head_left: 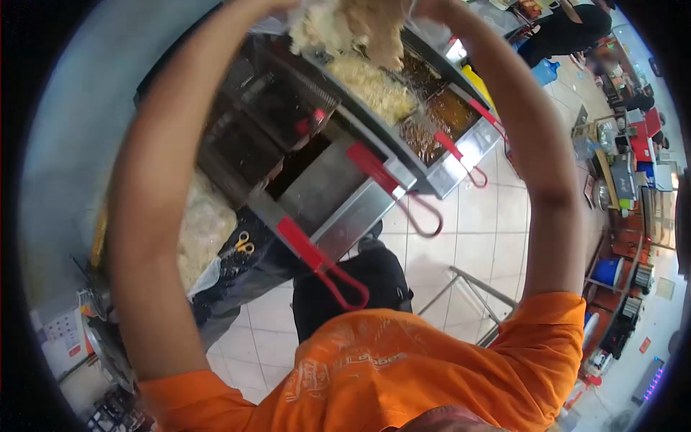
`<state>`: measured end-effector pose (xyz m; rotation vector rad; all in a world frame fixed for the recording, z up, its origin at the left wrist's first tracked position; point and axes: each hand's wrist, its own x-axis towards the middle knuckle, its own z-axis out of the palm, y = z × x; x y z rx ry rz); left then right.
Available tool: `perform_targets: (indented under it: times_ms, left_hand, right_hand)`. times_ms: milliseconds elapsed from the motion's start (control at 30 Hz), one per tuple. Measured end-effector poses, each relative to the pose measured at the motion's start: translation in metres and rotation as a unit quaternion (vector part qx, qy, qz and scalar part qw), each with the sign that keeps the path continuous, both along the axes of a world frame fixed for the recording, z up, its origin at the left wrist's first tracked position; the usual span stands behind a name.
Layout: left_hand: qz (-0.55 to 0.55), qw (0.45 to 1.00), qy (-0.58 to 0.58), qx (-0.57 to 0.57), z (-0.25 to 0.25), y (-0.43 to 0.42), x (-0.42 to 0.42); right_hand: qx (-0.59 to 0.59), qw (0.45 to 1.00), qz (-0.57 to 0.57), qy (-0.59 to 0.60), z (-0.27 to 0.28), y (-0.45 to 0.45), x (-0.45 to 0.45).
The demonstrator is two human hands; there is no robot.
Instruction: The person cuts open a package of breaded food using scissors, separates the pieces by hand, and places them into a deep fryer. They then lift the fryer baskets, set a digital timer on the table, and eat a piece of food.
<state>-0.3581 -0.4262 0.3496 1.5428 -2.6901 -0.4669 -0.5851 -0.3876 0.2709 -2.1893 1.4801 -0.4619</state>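
Pale food: a big, shaggy lump of pale food (349, 30) is at the top middle of the frame, between the two hands. It hangs over the right-hand fryer.
Left hand: the left hand (277, 3) is at the top edge, mostly cut off, near the lump. I cannot tell how its fingers are bent or what they hold.
Right hand: the right hand (435, 9) is at the top edge too, just beside see-through plastic (426, 30). I cannot tell its grip either.
Right-hand fryer: this metal fryer (461, 165) has more pale bits (371, 90) in its upper part. Brown oil (453, 115) shows lower down, with bubbles.
Left-hand fryer: this metal fryer (345, 223) has dark wire baskets (263, 108) and long red handles (309, 248).
Lower left: a plastic bag of pale food (205, 227) sits near scissors with yellow handles (245, 243).
Floor: white square tiles (446, 216).
Upper right: a person in black (572, 32) is near a blue water jug (545, 71).
Clothes: an orange shirt (403, 374) fills the bottom middle.
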Motion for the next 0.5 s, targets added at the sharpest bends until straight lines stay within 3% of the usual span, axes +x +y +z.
perform_targets:
  times_ms: [33, 67, 100, 167, 233, 333, 367, 433, 500]
  left_hand:
    - [-0.233, 0.938, -0.112, -0.229, -0.048, -0.046, -0.047]
    - [-0.227, 0.953, -0.114, -0.162, -0.049, -0.025, -0.068]
    - [-0.294, 0.905, -0.164, -0.259, -0.101, -0.051, -0.116]
    - [-0.268, 0.918, -0.165, -0.241, -0.132, -0.025, -0.163]
    - [-0.212, 0.965, -0.058, -0.142, -0.168, -0.025, -0.193]
    - [-0.217, 0.968, -0.096, -0.087, -0.211, -0.024, -0.243]
    - [-0.235, 0.958, -0.139, -0.088, -0.223, -0.026, -0.258]
    - [-0.201, 0.974, -0.094, -0.047, -0.25, -0.026, -0.284]
    - [-0.196, 0.974, -0.114, -0.011, -0.264, -0.021, -0.297]
  right_hand:
    - [-0.153, 0.902, -0.097, 0.392, 0.008, 0.03, 0.011]
    - [-0.168, 0.924, -0.141, 0.314, -0.025, 0.031, -0.029]
    - [-0.18, 0.938, -0.183, 0.231, -0.069, 0.032, -0.069]
    - [-0.158, 0.951, -0.228, 0.135, -0.089, 0.053, -0.084]
    - [-0.111, 0.953, -0.264, 0.101, -0.155, 0.04, -0.126]
    - [-0.052, 0.941, -0.327, 0.063, -0.177, 0.063, -0.132]
    - [-0.025, 0.935, -0.349, 0.054, -0.199, 0.058, -0.139]
    - [0.005, 0.921, -0.39, 0.005, -0.242, 0.052, -0.151]
    - [0.003, 0.918, -0.394, 0.044, -0.283, 0.046, -0.162]
